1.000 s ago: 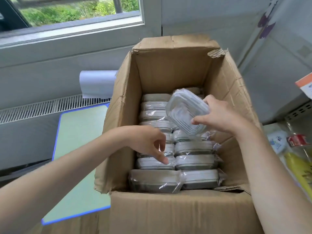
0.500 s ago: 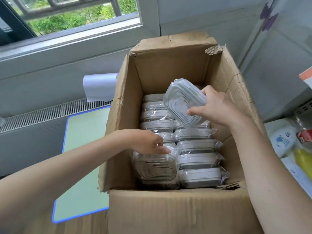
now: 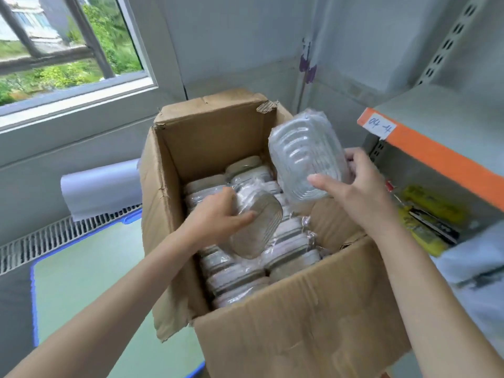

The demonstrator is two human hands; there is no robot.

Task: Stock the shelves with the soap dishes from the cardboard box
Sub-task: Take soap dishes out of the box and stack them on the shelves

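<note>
An open cardboard box (image 3: 294, 317) in front of me holds two rows of plastic-wrapped soap dishes (image 3: 289, 241) standing on edge. My right hand (image 3: 354, 192) grips one clear wrapped soap dish (image 3: 305, 156) and holds it above the box's right wall, ribbed face toward me. Over the left row my left hand (image 3: 218, 216) grips a second wrapped dish (image 3: 259, 227), tilted and lifted partly out of the stack. The shelf (image 3: 436, 154) with an orange edge strip stands at the right.
The lower shelf holds yellow packaged goods (image 3: 428, 222) and white packs (image 3: 474, 263). Left of the box lie a green mat with a blue border (image 3: 90, 271), a floor grille (image 3: 54, 238) and a white paper roll (image 3: 101, 186). A window is at the upper left.
My right hand has lifted its dish higher and rightward toward the shelf. My left hand has pulled a dish up out of the left row. The view has swung right, revealing the shelf.
</note>
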